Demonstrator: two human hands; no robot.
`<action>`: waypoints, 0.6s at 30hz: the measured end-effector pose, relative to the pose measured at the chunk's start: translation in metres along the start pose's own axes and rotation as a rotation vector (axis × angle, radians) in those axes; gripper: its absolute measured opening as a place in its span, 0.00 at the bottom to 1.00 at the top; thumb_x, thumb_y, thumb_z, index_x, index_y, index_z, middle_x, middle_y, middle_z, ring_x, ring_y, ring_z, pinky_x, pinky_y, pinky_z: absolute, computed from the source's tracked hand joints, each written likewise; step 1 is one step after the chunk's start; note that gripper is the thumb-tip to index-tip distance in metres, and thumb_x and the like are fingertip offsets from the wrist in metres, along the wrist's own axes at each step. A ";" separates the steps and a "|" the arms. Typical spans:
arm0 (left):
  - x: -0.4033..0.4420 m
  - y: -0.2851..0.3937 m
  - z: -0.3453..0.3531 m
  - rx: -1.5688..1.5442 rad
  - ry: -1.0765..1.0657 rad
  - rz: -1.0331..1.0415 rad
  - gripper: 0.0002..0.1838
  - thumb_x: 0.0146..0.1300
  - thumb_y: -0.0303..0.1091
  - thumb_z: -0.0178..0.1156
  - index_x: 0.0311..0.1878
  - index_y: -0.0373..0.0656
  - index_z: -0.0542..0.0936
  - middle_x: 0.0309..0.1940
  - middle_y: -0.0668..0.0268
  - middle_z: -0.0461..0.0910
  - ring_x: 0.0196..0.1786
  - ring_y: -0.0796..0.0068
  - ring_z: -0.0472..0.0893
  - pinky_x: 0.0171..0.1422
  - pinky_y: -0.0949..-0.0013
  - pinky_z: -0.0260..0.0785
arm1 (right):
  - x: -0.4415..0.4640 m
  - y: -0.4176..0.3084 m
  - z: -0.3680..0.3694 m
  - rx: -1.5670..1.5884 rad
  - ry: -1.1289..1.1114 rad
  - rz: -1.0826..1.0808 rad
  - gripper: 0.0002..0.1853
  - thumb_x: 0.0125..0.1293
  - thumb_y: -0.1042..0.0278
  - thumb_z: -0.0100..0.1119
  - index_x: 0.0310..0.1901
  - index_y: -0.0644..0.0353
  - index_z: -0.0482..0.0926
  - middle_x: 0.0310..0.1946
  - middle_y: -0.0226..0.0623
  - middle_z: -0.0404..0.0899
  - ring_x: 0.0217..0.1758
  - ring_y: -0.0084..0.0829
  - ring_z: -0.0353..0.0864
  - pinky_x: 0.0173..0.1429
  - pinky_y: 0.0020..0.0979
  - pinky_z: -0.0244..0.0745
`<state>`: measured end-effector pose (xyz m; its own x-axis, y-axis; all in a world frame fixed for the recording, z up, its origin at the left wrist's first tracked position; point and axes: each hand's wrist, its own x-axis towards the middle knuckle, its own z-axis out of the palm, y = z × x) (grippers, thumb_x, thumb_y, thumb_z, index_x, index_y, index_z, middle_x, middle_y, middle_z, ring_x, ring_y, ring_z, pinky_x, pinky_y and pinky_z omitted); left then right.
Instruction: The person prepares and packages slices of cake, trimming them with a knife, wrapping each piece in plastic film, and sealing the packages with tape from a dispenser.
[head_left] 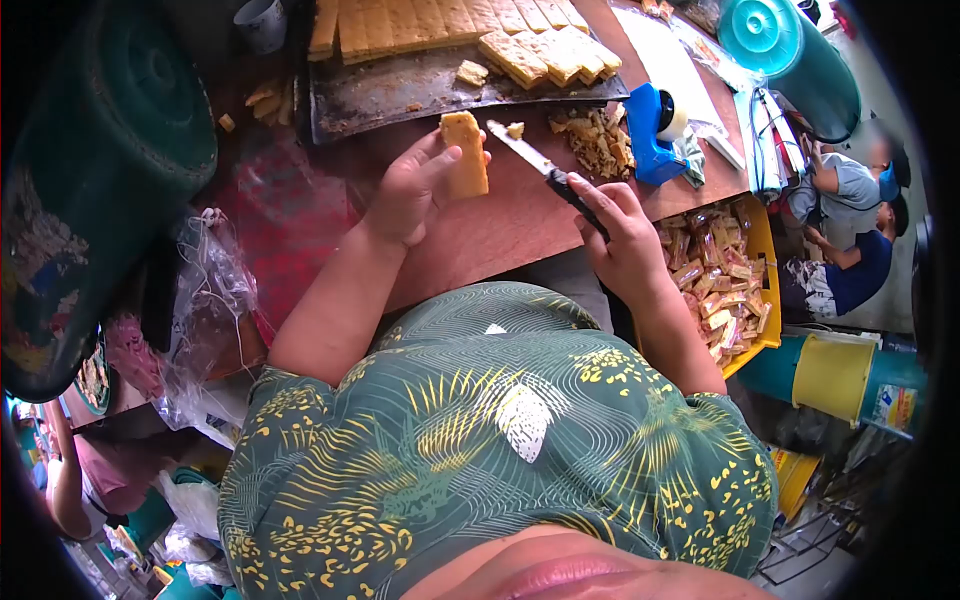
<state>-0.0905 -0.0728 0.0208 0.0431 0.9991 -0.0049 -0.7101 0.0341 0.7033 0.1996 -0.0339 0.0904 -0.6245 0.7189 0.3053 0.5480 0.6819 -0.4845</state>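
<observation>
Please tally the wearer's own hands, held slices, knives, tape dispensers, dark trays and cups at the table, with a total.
Hands: 2 (left hand, right hand)
Held slice: 1
Knife: 1
Tape dispenser: 1
Dark tray: 1
Cup: 1
Total: 7

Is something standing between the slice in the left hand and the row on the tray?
Two low things: the near rim of the tray, then a broken piece lying before the row. Nothing else visible blocks the held slice.
</observation>
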 end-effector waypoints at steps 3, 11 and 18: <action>0.003 -0.006 -0.003 0.029 -0.060 -0.040 0.25 0.79 0.35 0.57 0.74 0.35 0.69 0.64 0.56 0.79 0.65 0.65 0.82 0.71 0.61 0.74 | 0.002 -0.006 0.000 -0.076 -0.028 -0.051 0.29 0.68 0.72 0.67 0.70 0.34 0.80 0.48 0.39 0.78 0.39 0.41 0.85 0.41 0.40 0.83; 0.001 -0.003 0.000 0.104 -0.102 -0.127 0.26 0.80 0.36 0.56 0.75 0.33 0.68 0.63 0.58 0.79 0.64 0.68 0.82 0.71 0.64 0.74 | -0.003 -0.001 0.005 -0.153 -0.041 -0.053 0.32 0.66 0.74 0.67 0.69 0.32 0.80 0.47 0.37 0.77 0.36 0.39 0.85 0.39 0.38 0.84; -0.001 0.000 0.004 0.138 -0.119 -0.127 0.27 0.80 0.36 0.56 0.75 0.32 0.67 0.64 0.57 0.79 0.64 0.68 0.82 0.71 0.65 0.74 | -0.004 0.002 0.008 -0.164 -0.041 -0.020 0.31 0.67 0.74 0.65 0.70 0.33 0.79 0.48 0.38 0.78 0.37 0.39 0.85 0.41 0.39 0.83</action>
<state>-0.0875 -0.0738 0.0241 0.2144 0.9765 -0.0219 -0.5909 0.1475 0.7931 0.1987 -0.0368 0.0817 -0.6564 0.7012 0.2783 0.6166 0.7112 -0.3375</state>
